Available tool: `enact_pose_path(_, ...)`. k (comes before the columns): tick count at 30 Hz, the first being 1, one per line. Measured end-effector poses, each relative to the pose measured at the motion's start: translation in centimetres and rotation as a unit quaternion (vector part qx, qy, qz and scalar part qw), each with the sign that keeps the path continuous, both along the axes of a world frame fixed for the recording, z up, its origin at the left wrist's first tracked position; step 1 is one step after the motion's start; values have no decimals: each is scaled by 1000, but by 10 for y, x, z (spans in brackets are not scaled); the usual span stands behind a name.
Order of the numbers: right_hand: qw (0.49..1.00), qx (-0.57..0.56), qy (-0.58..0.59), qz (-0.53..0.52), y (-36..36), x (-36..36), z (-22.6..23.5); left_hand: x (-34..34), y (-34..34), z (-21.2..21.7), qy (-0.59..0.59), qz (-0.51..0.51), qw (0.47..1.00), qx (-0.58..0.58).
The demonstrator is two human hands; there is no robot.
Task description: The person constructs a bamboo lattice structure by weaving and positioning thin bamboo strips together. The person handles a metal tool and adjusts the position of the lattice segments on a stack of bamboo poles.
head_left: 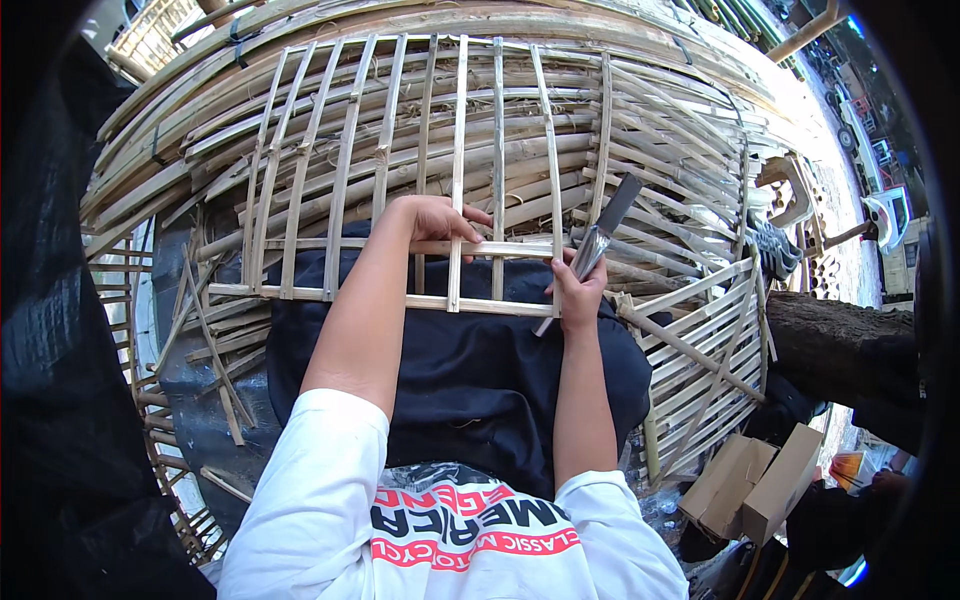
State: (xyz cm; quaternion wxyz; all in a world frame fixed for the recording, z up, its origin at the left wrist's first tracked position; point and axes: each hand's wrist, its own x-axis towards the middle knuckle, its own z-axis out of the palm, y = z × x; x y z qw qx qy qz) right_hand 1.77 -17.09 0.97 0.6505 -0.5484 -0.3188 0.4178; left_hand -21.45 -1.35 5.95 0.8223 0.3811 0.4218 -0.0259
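A lattice panel of pale bamboo slats (pixel 455 180) rests across my lap, over dark trousers. My left hand (pixel 438 218) grips a horizontal slat near the panel's lower middle, fingers curled over it. My right hand (pixel 578 293) holds a flat metal blade (pixel 606 226) by its handle, the blade pointing up and to the right beside an upright slat. The two hands are about a hand's width apart on the same crosspiece.
Stacked bamboo strips and more woven frames (pixel 690 350) lie behind and to the right. A rough tree trunk (pixel 840 340) stands at the right, with an open cardboard box (pixel 750 485) below it. Dark cloth (pixel 60 350) hangs at the left. A shoe (pixel 775 250) sits near the far right.
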Motion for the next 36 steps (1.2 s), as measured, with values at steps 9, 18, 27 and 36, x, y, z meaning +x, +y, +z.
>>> enact_pose_path(9, 1000, -5, -18, -1, -1, 2, 1, 2, -5, 7, 2, 24, 1000, -7)
enact_pose_path(18, 1000, -5, -6, -6, -1, 2, 0, 2, -2, 0, -5, -7, 1000, 15)
enact_pose_path(27, 1000, -9, -18, -10, 1, -1, 5, 2, -1, 0, 0, -10, 1000, 16)
enact_pose_path(36, 1000, -9, -17, -3, 0, 1, 2, 2, -1, -1, 3, -18, 999, 27)
